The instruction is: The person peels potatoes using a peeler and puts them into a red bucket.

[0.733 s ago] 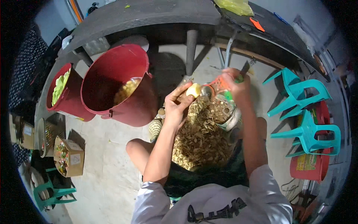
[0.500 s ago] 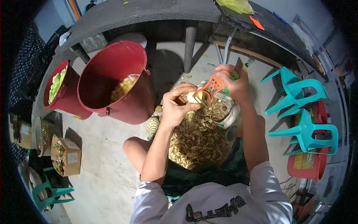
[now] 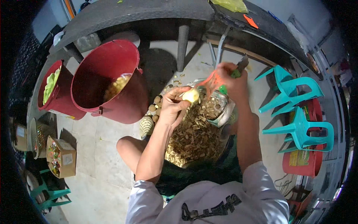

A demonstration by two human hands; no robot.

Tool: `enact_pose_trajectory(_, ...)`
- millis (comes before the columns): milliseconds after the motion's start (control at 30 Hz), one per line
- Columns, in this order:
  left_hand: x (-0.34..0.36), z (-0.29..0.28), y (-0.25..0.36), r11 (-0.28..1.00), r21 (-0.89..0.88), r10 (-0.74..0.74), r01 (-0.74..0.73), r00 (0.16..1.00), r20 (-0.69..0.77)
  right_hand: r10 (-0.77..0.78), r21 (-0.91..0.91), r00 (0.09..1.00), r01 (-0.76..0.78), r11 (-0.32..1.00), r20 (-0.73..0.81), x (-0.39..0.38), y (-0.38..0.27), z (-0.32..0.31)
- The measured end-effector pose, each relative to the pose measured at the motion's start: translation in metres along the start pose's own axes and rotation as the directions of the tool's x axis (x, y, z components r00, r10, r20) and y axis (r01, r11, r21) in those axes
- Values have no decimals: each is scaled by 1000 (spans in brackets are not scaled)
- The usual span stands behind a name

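Observation:
My left hand (image 3: 173,107) is closed around a peeled, pale yellow potato (image 3: 191,95), pinched between thumb and fingers. Just right of it, my right hand (image 3: 235,83) grips an orange peeler (image 3: 212,83), smeared by motion. The peeler's head is close to the potato; I cannot tell whether they touch. A dark knife blade (image 3: 242,63) with a green handle also juts from the right hand. Below both hands, a large heap of brown and yellowish peelings (image 3: 194,134) lies between my legs. Unpeeled brown potatoes (image 3: 154,107) sit left of the heap.
At left stand a large red bucket (image 3: 128,100) with pale peeled potatoes inside and a smaller red bucket (image 3: 69,95) holding light green pieces. A cardboard box (image 3: 68,164) is below them. Teal plastic stools (image 3: 294,87) stand at right; a dark table (image 3: 149,11) spans the far side.
The peeler in my right hand has drawn away from the potato, slightly up and to the right. My left hand has turned the potato a little. The whole view has shifted slightly.

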State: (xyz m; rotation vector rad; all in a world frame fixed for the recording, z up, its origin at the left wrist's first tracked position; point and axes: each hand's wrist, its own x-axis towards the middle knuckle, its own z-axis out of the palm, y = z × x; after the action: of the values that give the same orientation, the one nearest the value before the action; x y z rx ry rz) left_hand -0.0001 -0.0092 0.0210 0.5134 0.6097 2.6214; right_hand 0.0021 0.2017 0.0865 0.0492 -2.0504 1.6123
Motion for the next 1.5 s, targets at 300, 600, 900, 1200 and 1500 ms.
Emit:
enact_pose_trajectory(300, 3, -12, -21, 986, -157, -56, 47, 997, -53, 50, 23, 996, -48, 999, -78, -7, 19, -10)
enact_pose_trajectory(600, -5, -15, -12, 996, -79, -34, 29, 997, -74, 219, -184, 958, -253, 950, -187, -11, 62, -26)
enact_pose_trajectory(900, 2, -14, -11, 985, -159, -88, 71, 991, -104, 390, -162, 916, -401, 902, -97, -135, 163, -4)
enact_pose_trajectory(1200, 16, -31, 10, 974, 76, -158, 213, 881, -445, 631, -525, 749, -461, 716, 203, -156, 139, 1)
enact_pose_trajectory(1500, 17, -78, 94, 888, -158, 301, -433, 804, -512, 674, -514, 691, -492, 703, 261, -178, 156, 13)
